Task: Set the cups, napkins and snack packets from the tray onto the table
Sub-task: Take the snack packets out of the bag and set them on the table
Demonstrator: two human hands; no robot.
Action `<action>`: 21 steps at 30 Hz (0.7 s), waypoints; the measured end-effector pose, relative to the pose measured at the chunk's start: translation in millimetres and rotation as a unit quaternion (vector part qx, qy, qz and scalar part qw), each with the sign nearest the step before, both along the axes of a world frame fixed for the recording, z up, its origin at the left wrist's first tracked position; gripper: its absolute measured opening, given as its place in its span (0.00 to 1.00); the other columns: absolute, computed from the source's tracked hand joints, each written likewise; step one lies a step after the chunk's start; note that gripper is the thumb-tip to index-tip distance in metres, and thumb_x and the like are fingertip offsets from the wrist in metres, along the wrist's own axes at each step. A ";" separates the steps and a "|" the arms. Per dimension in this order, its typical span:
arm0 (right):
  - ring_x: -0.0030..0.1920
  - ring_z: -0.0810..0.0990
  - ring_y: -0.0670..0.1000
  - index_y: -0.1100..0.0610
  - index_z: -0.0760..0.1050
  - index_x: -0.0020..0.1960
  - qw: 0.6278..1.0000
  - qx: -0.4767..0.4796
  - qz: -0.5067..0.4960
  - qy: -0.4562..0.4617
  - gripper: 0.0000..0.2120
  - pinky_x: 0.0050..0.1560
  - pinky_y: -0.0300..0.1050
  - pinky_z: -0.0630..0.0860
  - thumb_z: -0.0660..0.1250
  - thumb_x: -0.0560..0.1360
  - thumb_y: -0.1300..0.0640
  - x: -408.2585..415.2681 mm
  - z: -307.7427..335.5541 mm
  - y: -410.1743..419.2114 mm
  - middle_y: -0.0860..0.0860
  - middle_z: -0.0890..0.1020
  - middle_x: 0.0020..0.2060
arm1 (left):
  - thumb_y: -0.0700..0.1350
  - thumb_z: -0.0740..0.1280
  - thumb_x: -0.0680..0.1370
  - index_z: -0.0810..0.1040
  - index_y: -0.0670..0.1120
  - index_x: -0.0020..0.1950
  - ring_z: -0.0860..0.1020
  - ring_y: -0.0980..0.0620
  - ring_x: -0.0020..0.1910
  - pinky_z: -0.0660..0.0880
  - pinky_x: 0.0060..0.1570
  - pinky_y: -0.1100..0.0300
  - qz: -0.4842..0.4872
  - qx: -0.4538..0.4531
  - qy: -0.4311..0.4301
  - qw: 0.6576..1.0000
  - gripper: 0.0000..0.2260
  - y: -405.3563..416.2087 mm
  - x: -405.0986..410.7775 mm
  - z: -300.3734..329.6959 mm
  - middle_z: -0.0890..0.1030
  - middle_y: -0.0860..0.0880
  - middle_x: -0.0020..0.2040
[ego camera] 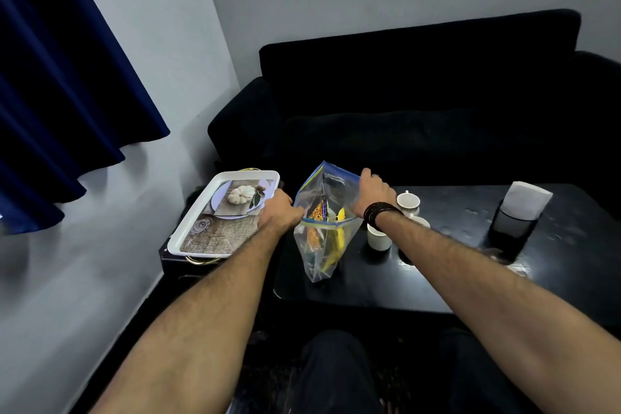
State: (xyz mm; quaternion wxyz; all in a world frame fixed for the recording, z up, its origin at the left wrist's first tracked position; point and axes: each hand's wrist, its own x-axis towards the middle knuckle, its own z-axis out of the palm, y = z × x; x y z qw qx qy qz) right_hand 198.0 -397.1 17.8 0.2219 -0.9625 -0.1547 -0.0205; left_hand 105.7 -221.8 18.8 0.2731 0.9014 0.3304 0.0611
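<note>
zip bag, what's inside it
Inside the clear zip bag are snack packets, orange and yellow ones; the exact count is unclear since they overlap and the plastic blurs them.

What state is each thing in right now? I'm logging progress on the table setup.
Zip bag: open, upright on table, snack packets inside.
Left hand: grips bag's near rim.
Right hand: grips bag's far rim.
Tray: nothing on it.
Cups: upright on table.
Napkin holder: upright, napkins inside.
</note>
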 end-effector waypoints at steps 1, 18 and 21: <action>0.59 0.76 0.61 0.59 0.66 0.64 0.998 -0.004 0.018 -0.066 0.29 0.54 0.56 0.75 0.74 0.67 0.58 -1.9 2.3 1.8 0.58 0.73 0.60 | 0.46 0.69 0.72 0.75 0.44 0.55 0.77 0.47 0.49 0.72 0.46 0.57 -0.017 -0.016 -0.014 1.000 0.14 2.5 1.0 -2.0 0.80 0.44 0.54; 0.50 0.81 0.57 0.57 0.69 0.50 0.956 -0.117 0.155 0.222 0.03 0.51 0.47 0.78 0.61 0.77 0.62 3.9 -27.8 56.8 0.59 0.80 0.51 | 0.37 0.57 0.75 0.78 0.45 0.58 0.81 0.43 0.46 0.77 0.40 0.55 0.054 -0.207 0.022 0.977 0.16 10.1 -4.3 -85.2 0.82 0.36 0.56; 0.65 0.76 0.57 0.60 0.71 0.64 0.963 -0.116 0.148 0.192 0.16 0.62 0.47 0.74 0.62 0.79 0.55 9.7 -43.8 68.1 0.58 0.75 0.67 | 0.38 0.56 0.78 0.69 0.47 0.73 0.75 0.48 0.42 0.68 0.34 0.61 0.062 -0.277 0.049 0.958 0.23 1.9 -6.4 -110.4 0.80 0.41 0.59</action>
